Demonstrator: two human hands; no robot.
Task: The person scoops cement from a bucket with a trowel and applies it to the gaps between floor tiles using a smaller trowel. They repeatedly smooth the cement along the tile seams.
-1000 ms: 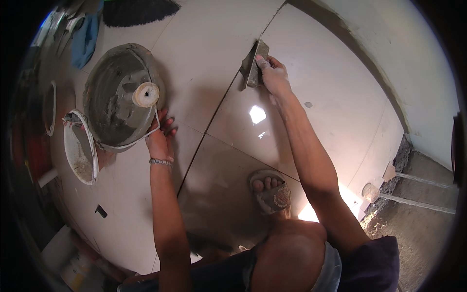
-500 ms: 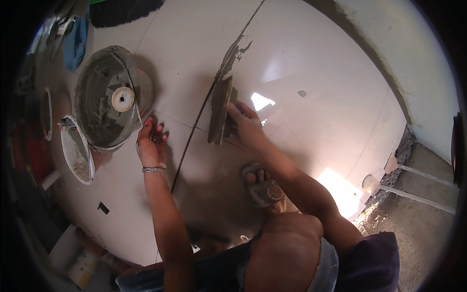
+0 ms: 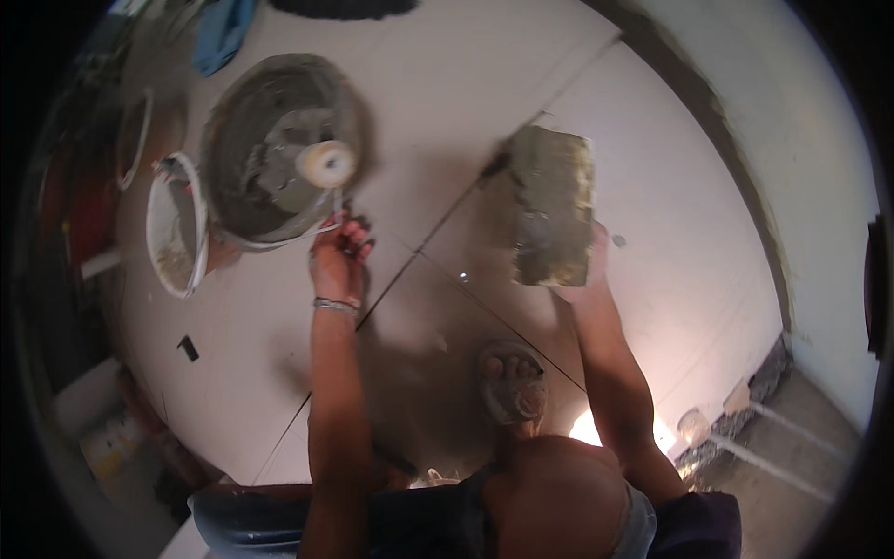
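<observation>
My right hand (image 3: 591, 256) grips a rectangular float (image 3: 549, 200), its broad grout-coated face turned up and hiding most of the fingers. Under and left of it, a long tile joint (image 3: 407, 261) carries a dark smear. My left hand (image 3: 340, 252) rests with loosely curled, parted fingers at the bent wire handle (image 3: 326, 225) of a round basin (image 3: 233, 130). Inside the basin is grey mortar, with a pale round disc (image 3: 328, 163) near its right side. A smaller white bucket (image 3: 198, 242) stands to the left of the basin.
A dark brush head (image 3: 340, 7) and blue cloth (image 3: 222, 33) lie at the top. A small black piece (image 3: 187, 347) lies lower left. A pale wall (image 3: 792, 186) runs along the right. Bottom right is a rough tile edge with two pale pipes (image 3: 773, 466). My sandalled foot (image 3: 512, 391) is below.
The float moved down along the joint, leaving a grout smear, then came right and turned face up. My left hand stayed by the basin handle; the view shifted slightly.
</observation>
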